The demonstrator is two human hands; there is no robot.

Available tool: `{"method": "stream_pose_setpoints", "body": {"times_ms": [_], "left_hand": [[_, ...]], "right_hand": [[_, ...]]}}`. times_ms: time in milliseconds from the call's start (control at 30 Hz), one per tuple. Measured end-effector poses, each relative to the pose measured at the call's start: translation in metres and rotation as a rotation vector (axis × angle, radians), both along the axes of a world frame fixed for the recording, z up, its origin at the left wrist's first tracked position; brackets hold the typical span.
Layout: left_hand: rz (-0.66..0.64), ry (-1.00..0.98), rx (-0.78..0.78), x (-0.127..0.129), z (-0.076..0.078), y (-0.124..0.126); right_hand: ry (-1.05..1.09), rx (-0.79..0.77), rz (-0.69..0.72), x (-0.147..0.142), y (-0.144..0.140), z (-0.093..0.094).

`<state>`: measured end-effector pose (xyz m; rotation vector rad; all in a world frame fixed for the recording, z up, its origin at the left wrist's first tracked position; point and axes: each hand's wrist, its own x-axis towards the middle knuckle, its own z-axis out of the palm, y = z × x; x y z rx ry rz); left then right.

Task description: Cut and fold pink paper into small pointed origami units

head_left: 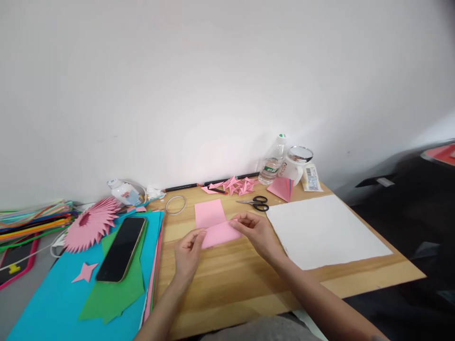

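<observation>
The pink rectangular paper sheet (213, 222) lies on the wooden surface (234, 279), its near portion folded up and over; the left hand (188, 253) pinches the fold's left end and the right hand (254, 229) pinches its right end, both closed on the paper. To crease well, align the lifted edge squarely with the sheet's sides, hold one end pinned, and run a fingertip along the fold from the centre outward. Keep the sheet away from the stack of blue and green coloured card (106, 289) and the large white sheet (323, 232), so that it stays flat.
</observation>
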<state>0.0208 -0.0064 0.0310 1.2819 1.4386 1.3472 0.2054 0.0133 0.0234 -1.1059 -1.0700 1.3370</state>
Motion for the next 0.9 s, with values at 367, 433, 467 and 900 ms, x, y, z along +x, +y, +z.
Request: {"method": "stream_pose_setpoints", "body": {"times_ms": [367, 433, 467, 900], "left_hand": [[0.057, 0.043, 0.059, 0.015, -0.005, -0.023], [0.059, 0.055, 0.086, 0.016, -0.004, -0.027], [0.053, 0.061, 0.098, 0.017, -0.004, -0.028], [-0.020, 0.047, 0.074, 0.014, -0.006, -0.045]], "right_hand": [[0.093, 0.001, -0.093, 0.015, -0.020, 0.003], [0.106, -0.002, -0.100, 0.016, -0.025, 0.004], [0.114, 0.000, -0.100, 0.017, -0.027, 0.004], [0.093, 0.022, -0.100, 0.016, -0.045, -0.002]]}}
